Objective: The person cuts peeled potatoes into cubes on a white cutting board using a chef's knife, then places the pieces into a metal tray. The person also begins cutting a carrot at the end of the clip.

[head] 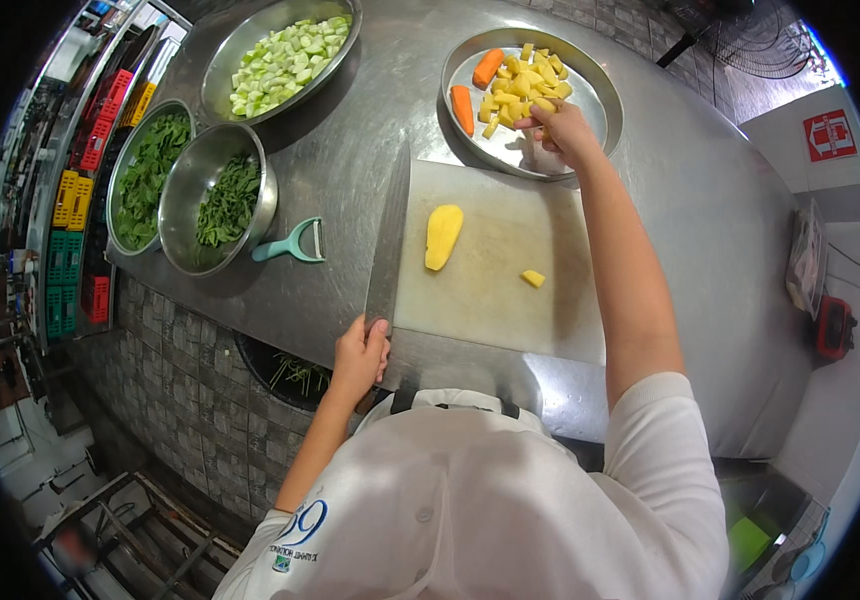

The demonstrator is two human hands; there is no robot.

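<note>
My left hand (362,354) is closed around the handle of a large kitchen knife (391,247). The blade points away from me along the left edge of a white cutting board (490,315). On the board lie a peeled yellow potato piece (443,237), long and cut lengthwise, and one small potato chunk (533,278). My right hand (563,133) is over a round metal pan (614,112), fingers at the near side of a heap of potato chunks (524,81). Whether a chunk is between those fingers is unclear. Two peeled carrot pieces (488,68) sit left of the heap.
A teal peeler (295,244) lies left of the knife. Beyond it stand two bowls of leafy greens (229,201) (149,172) and a wide bowl of diced pale-green vegetable (291,66). A dark tub with stems (287,373) is below the table edge. A fan (752,41) stands far right.
</note>
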